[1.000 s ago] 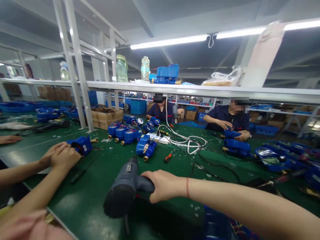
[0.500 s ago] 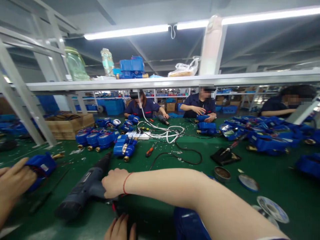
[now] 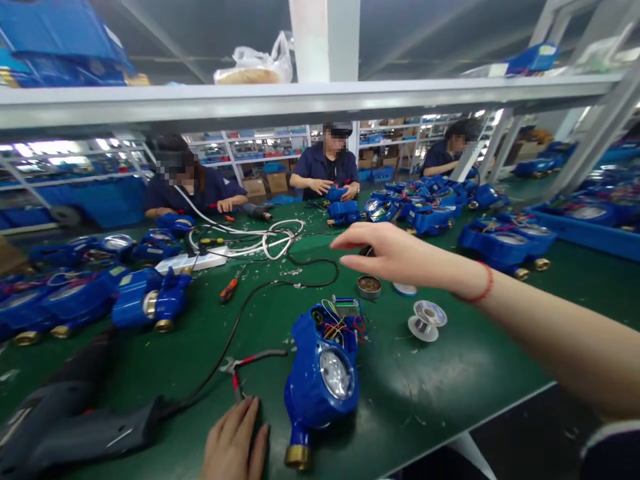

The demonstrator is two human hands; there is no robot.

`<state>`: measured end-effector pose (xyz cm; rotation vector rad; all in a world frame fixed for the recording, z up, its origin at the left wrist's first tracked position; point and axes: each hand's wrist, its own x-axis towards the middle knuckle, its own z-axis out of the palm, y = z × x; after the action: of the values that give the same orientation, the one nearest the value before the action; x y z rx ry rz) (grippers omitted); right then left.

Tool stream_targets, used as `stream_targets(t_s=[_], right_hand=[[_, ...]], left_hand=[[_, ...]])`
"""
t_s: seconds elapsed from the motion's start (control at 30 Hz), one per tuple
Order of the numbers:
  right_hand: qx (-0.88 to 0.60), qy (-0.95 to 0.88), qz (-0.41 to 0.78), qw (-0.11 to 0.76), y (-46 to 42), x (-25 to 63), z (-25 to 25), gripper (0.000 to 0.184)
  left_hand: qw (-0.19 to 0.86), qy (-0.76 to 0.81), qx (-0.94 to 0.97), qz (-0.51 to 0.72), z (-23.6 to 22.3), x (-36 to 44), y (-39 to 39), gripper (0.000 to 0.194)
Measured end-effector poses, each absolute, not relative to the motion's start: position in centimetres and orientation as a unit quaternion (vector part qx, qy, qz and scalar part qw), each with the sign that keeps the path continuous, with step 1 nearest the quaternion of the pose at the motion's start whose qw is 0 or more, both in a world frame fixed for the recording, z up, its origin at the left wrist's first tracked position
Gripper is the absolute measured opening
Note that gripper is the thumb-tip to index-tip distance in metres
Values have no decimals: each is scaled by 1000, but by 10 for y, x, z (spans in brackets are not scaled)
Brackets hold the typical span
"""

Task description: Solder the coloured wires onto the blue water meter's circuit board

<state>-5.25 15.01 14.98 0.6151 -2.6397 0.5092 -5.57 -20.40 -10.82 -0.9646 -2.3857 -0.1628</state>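
Note:
My right hand, with a red string on the wrist, reaches over the table. It is empty, its fingers stretched out and the thumb apart. Behind it are a small round tin and a partly hidden blue-rimmed lid. At the bottom edge, my left hand is closed loosely over one handle of red-and-black cutting pliers, whose handles are spread wide. Between my hands lies a blue water meter with a brass end, its housing open on colored wires and a small circuit board.
A dark heat gun lies at the left, its black cable crossing the table. Nearby are an orange screwdriver, a power strip and several blue meters. A solder spool stands right. Co-workers sit opposite, beneath a white shelf.
My right hand has let go of the heat gun and moved right across the table. The view has turned right, bringing the open water meter into sight. My left hand stays at the pliers.

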Motion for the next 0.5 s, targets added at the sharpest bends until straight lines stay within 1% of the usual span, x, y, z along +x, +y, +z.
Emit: stream_targets(t_s=[0.07,0.1,0.17,0.23,0.3,0.37,0.43,0.5], right_hand=[[131,-942,234,202,186,-28,133,26],[92,-941,256,200,199,-16,123,27],[24,-935,294,197,216,9,99,27],[-24,-920,335,201,221,30,74,29],[-49,-905,369,207,216,45,49,28],[-49,-894,398,198,205,53,26,27],[-28,-892,416,176,190,55,8,25],[7,-895,420,153,177,53,-4,23]], left_hand=[[257,-894,-353,-100,-95,-81,-196,46],[228,-899,-355,-117,-89,-94,-192,48],[159,-906,-373,-126,-76,-118,-185,46],[134,-911,-369,-124,-59,-130,-179,45],[155,-920,-329,-146,-38,-125,-170,48],[190,-920,-285,-189,-18,-102,-158,51],[208,-916,-270,-210,-3,-69,-142,50],[208,-913,-277,-215,1,-37,-124,56]])
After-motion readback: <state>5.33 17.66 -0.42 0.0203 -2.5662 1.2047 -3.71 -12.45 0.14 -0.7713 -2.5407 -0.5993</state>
